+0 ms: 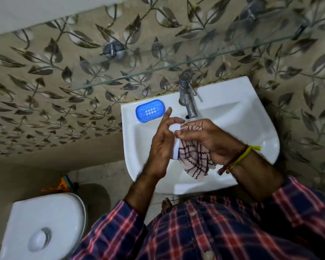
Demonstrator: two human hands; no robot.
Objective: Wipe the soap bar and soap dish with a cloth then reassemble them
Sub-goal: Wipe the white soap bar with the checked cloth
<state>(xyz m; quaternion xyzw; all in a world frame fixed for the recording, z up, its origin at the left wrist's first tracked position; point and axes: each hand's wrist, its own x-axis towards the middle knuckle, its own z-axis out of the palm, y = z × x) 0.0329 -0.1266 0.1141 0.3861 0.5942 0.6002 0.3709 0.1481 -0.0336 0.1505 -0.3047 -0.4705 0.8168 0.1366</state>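
Note:
A blue soap dish (150, 110) with a slotted insert lies empty on the back left corner of the white sink (233, 117). Over the basin my left hand (162, 145) holds a white soap bar (175, 141) upright between palm and curled fingers, index finger sticking out. My right hand (212, 139) grips a pink checked cloth (194, 160) and presses it against the bar's right side. Most of the bar is hidden between hand and cloth.
A steel tap (187, 94) stands at the sink's back, just beyond my hands. A glass shelf (158, 70) runs along the leaf-patterned wall above. A white toilet cistern (43, 226) sits at lower left, with an orange brush (58, 186) on the floor.

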